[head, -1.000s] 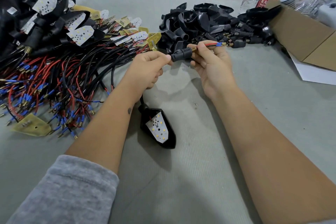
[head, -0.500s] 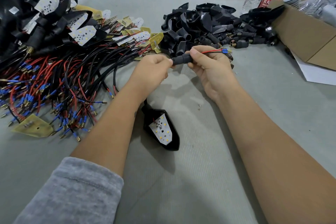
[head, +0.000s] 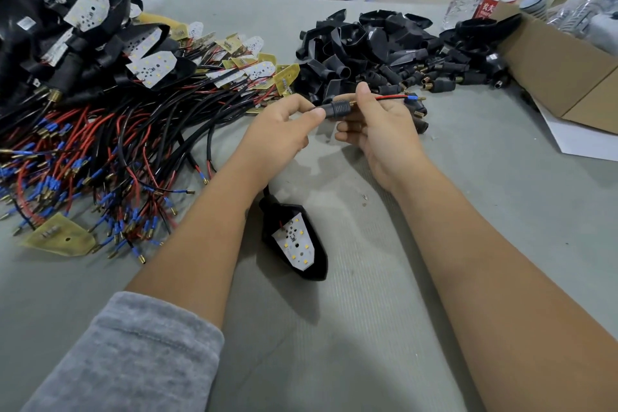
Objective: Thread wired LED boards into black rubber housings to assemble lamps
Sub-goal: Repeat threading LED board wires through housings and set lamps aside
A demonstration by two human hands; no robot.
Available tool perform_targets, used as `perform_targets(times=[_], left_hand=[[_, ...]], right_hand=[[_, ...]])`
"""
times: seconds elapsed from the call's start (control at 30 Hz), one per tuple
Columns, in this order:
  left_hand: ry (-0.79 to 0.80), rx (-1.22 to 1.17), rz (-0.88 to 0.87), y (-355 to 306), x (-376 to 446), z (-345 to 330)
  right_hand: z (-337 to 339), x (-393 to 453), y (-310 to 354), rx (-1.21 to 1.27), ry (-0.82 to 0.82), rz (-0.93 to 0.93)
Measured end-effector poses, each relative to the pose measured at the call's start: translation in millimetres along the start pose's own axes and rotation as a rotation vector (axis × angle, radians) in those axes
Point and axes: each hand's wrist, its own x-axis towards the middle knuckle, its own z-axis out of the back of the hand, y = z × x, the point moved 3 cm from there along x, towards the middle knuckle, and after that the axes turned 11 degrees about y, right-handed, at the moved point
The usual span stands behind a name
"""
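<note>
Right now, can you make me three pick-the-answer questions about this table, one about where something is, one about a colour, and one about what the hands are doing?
1. Where is the lamp housing with a white LED board in it?
A. On the table between the forearms
B. Inside the cardboard box
C. On top of the bottles

2. What colour is the wire sticking out past the right hand?
A. Green
B. Red
C. White

3. What are the two hands doing?
A. Lying flat on the table
B. Both holding the black stem
C. Opening a bottle

Answers:
1. A, it lies on the grey table between the arms.
2. B, a red wire ends in a blue sleeve.
3. B, the left hand and right hand pinch the stem from either side.
</note>
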Motion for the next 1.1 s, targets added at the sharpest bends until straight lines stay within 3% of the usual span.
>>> perform_targets(times=[0.4,0.63,0.93,1.1], left_hand=[[0.074,-0.036,0.083,1,0,-2],[0.174,-0.008,0.068,-3,-3,-1],[0.160,-0.065,0.037,-1,-1,-1],[0.171,-0.086,0.056,-5,-1,-3]], right_hand=[[12,-1,3,0.033,-0.206,0.071],[20,0,3,0.272,-0.344,0.076],[7,2,3,0.236,-0.082,0.035],[7,2,2,0.144,-0.119,0.071]])
